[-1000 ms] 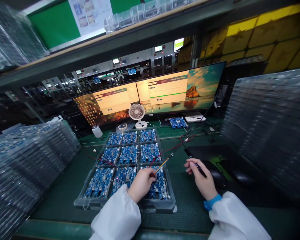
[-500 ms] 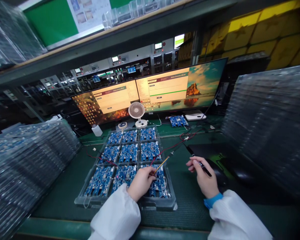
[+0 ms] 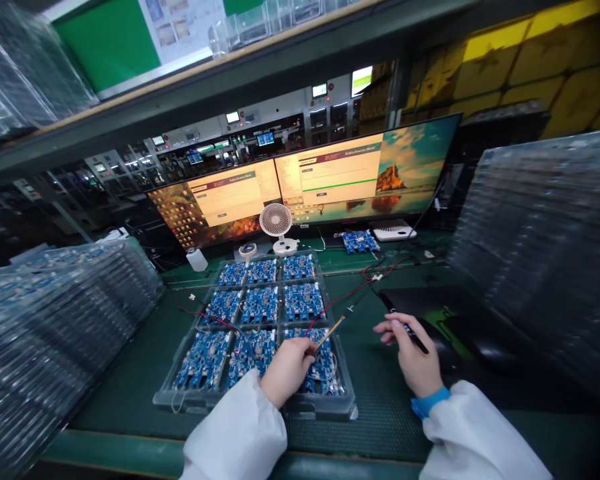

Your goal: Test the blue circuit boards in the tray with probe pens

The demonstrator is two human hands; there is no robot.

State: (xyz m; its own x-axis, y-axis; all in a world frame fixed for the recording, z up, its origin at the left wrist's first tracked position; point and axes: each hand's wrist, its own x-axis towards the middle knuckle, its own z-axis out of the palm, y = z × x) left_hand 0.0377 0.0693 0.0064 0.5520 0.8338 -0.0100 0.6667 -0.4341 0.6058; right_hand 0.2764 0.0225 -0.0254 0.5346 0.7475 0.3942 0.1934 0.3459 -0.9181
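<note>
My left hand [image 3: 291, 367] is closed in a pinch on a thin yellow lead [image 3: 331, 333], low over the near right circuit board [image 3: 325, 373]. The lead slants up and right to a small dark and white end piece. Its lower end is hidden by my fingers. Blue circuit boards fill a clear plastic tray [image 3: 351, 393], in rows. A red light glows on the near middle board [image 3: 247, 353]. To the right, above the mat, my right hand [image 3: 414, 353] is closed around a black pen [image 3: 414, 337], tilted with one end up and left.
Stacked clear trays rise at left [image 3: 100, 307] and right [image 3: 545, 267]. Behind the boards stand a small white fan [image 3: 276, 221] and a wide monitor [image 3: 330, 180]. Red and black wires [image 3: 350, 293] cross the bench. A black mouse [image 3: 437, 347] sits beside my right hand.
The whole view has shifted slightly, so everything appears a little further right. Both hands keep nearly the same pose and hold the same things.
</note>
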